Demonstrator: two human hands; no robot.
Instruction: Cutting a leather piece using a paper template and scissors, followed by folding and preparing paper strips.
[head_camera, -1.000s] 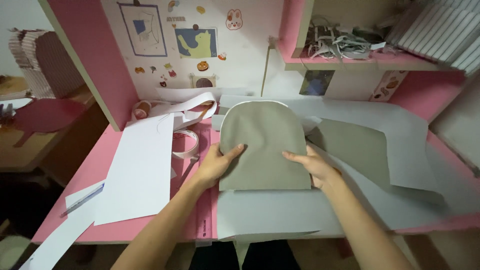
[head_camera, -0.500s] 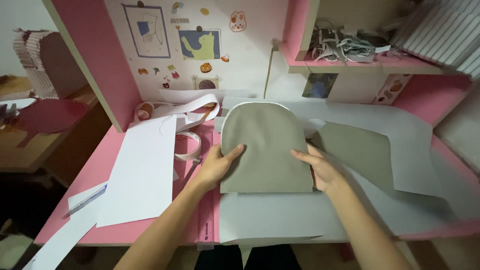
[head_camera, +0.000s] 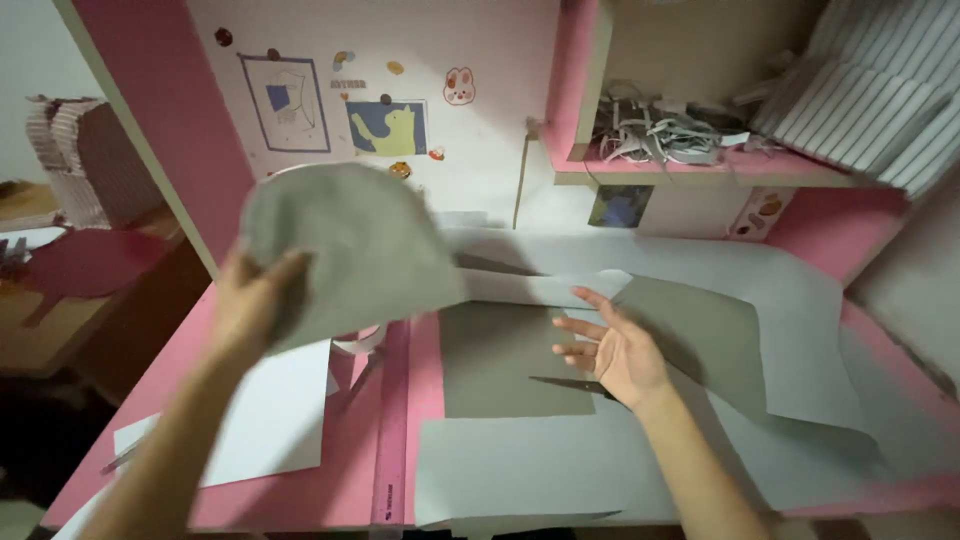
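My left hand (head_camera: 250, 300) grips a grey arch-shaped piece of fabric (head_camera: 350, 245) by its lower left edge and holds it up over the left part of the pink desk (head_camera: 405, 360). My right hand (head_camera: 612, 350) hovers open, palm up, fingers spread, over a flat grey fabric sheet (head_camera: 505, 365) that lies on large white paper (head_camera: 540, 465). A thin dark tool (head_camera: 570, 384), likely a pen or scissors, lies by the right palm.
A pink ruler (head_camera: 390, 420) runs front to back beside a white sheet (head_camera: 265, 415). A roll of tape (head_camera: 358, 340) sits under the raised fabric. More grey fabric (head_camera: 705, 340) lies to the right. A pink shelf (head_camera: 690, 160) holds paper strips and striped cloth.
Both hands were pressing the arch-shaped fabric flat on the desk. The left hand has since lifted it up and to the left, uncovering the grey sheet; the right hand let go and opened.
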